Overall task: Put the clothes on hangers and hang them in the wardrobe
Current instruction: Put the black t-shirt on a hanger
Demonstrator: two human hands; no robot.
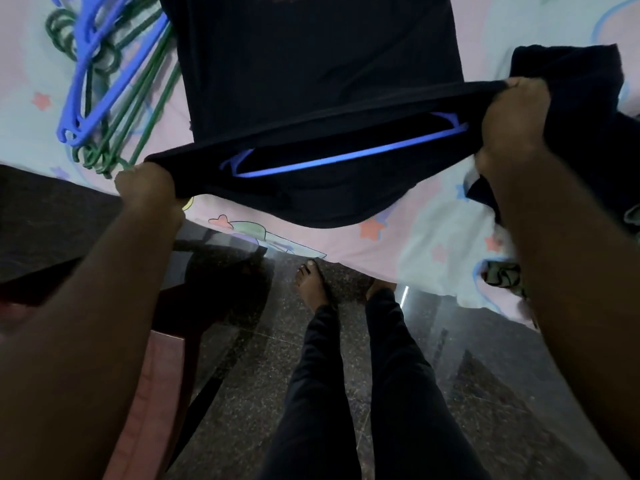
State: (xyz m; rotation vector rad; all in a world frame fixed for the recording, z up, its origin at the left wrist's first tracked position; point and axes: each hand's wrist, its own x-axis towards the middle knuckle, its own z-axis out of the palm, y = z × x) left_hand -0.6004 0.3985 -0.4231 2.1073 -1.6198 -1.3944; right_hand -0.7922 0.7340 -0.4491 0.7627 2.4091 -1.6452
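Between the gripping left hand [149,185] and right hand [512,116], both pinching the shirt [311,64] hem open, the blue hanger [346,157] is lying crosswise inside.

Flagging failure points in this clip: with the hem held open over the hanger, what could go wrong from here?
1. The blue hanger lies loose inside the dark shirt; it could skew and miss the neck.
2. Both the left hand and right hand stretch the hem, which may deform.
3. The spare hangers beside it could snag.

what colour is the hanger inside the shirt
Blue: the hanger shows through the stretched-open hem of the dark shirt, in the head view.
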